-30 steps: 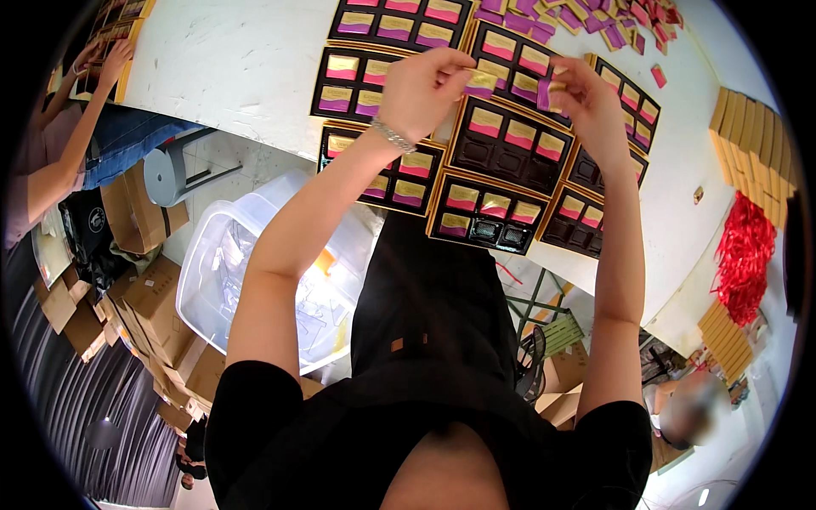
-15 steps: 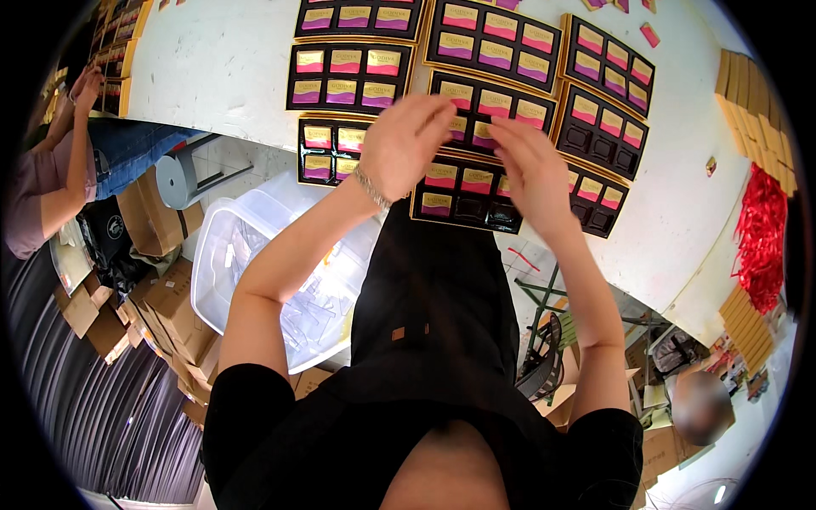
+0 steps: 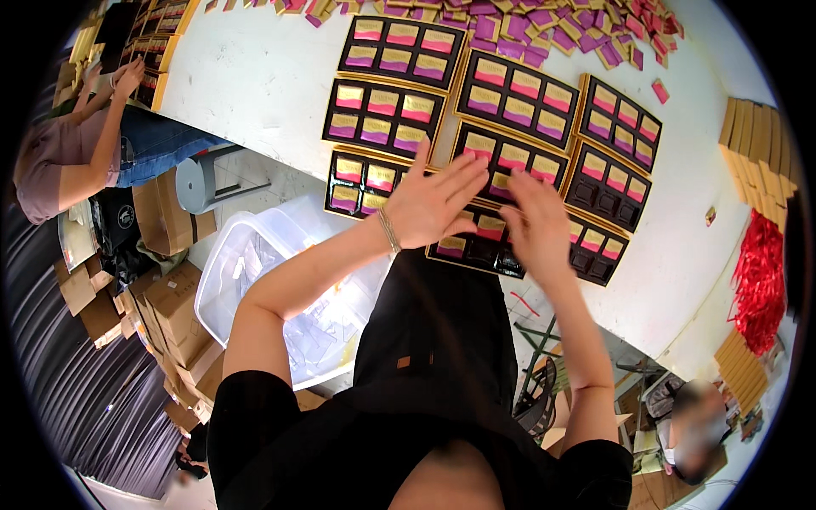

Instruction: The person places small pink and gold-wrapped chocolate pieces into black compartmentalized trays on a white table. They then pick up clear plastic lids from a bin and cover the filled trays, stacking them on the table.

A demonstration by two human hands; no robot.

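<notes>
My left hand (image 3: 435, 202) hovers flat over the boxes, fingers stretched out and thumb apart, with nothing in it. Close by, my right hand (image 3: 541, 228) is a little blurred; its fingers are apart over the lower edge of a black box (image 3: 483, 180) of pink and purple wrapped pieces with gold tops. No piece shows in it. Both hands partly hide this box and the nearest box (image 3: 463, 262), which has some bare compartments. At right, one box (image 3: 599, 194) has pieces in its upper row and a bare lower row. A fuller box (image 3: 384, 117) lies left of my left hand.
Loose wrapped pieces (image 3: 544, 30) are heaped at the table's far side. A clear plastic bin (image 3: 223, 293) stands below the table edge, left of my legs. Stacked gold boxes (image 3: 748, 144) and red shredded filler (image 3: 759, 259) are at right. Another person (image 3: 76, 183) works far left.
The view has shifted, so the boxes appear lower and the heap of pieces shows more. My left hand has opened flat and moved off the middle box; my right hand stays near it.
</notes>
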